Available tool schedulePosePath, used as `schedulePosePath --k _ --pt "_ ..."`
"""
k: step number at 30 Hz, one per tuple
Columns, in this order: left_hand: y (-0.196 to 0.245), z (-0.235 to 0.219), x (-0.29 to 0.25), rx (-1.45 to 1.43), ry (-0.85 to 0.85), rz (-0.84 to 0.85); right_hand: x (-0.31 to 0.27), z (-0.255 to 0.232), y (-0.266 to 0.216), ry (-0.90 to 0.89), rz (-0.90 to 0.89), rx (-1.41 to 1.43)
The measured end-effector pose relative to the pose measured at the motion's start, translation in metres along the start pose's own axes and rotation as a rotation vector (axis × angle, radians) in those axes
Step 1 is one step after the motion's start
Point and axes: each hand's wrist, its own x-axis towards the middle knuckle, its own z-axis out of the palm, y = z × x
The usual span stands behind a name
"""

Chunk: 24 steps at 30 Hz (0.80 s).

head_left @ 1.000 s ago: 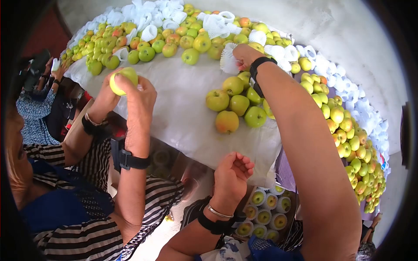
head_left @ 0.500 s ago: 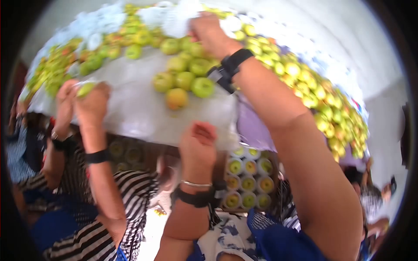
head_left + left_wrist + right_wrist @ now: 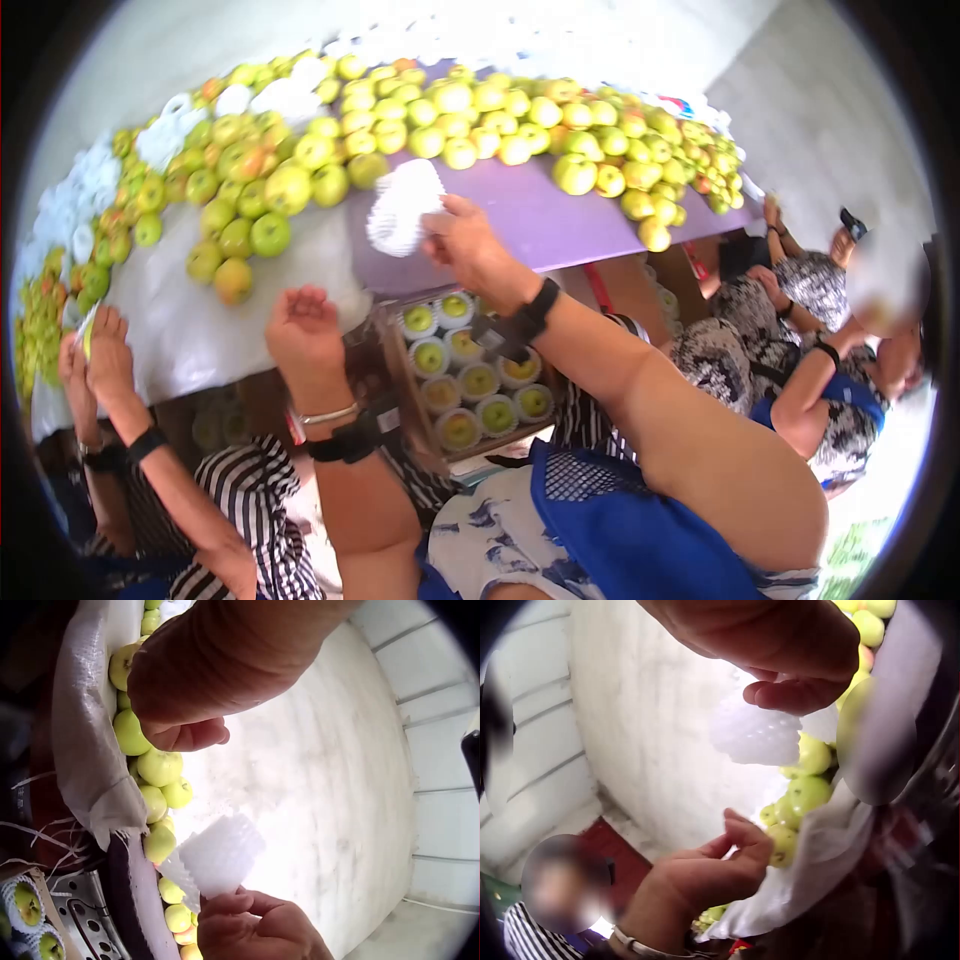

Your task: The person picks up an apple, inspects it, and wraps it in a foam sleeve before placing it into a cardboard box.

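My right hand (image 3: 470, 245) pinches a white foam fruit net (image 3: 405, 208) by its near side, over the purple table cover (image 3: 545, 218). In the left wrist view the net (image 3: 223, 853) stands up from the fingertips, its mesh sides spread. My left hand (image 3: 308, 335) is raised at the table's front edge with fingers loosely curled, holding nothing. Beyond it, a small cluster of yellow-green apples (image 3: 236, 240) lies on the white sheet (image 3: 310, 255). The right wrist view has the left hand (image 3: 712, 870) below the net, apart from it.
Piled apples (image 3: 480, 110) and loose foam nets (image 3: 165, 135) curve along the table's far side. Below the front edge, a cardboard box (image 3: 404, 375) holds netted apples in rows. At left, another person's hands (image 3: 100, 355) hold an apple; more people sit at right.
The head view has swung right. My right hand has come back from the far pile toward the near side, with the foam net. My left hand stays loosely curled.
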Motion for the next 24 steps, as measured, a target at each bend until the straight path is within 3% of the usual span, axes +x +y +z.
schedulePosePath --k 5,8,11,12,16,19,21,24 --pt "-0.022 0.02 0.0 0.162 -0.071 -0.073 0.025 -0.027 -0.015 0.14 -0.172 -0.019" --pt "-0.04 0.031 -0.003 0.368 -0.175 -0.108 0.004 -0.028 -0.021 0.063 -0.102 -0.097" --pt "-0.058 0.052 -0.021 0.49 -0.237 -0.086 -0.002 -0.037 -0.009 -0.094 -0.071 0.052" --pt "-0.061 0.052 -0.019 0.5 -0.333 -0.106 -0.006 -0.037 -0.008 -0.147 -0.06 0.122" --pt "-0.078 0.064 -0.022 0.377 -0.427 -0.204 -0.016 -0.053 -0.019 -0.441 0.05 0.32" --pt "-0.089 0.076 -0.033 0.589 -0.662 -0.099 -0.016 -0.062 -0.02 -0.541 0.073 0.429" --pt "-0.091 0.071 -0.025 0.576 -0.693 -0.048 -0.011 -0.068 -0.015 -0.474 0.057 0.278" --pt "-0.098 0.07 -0.024 0.602 -0.538 0.017 -0.004 -0.073 -0.011 -0.462 0.083 0.209"
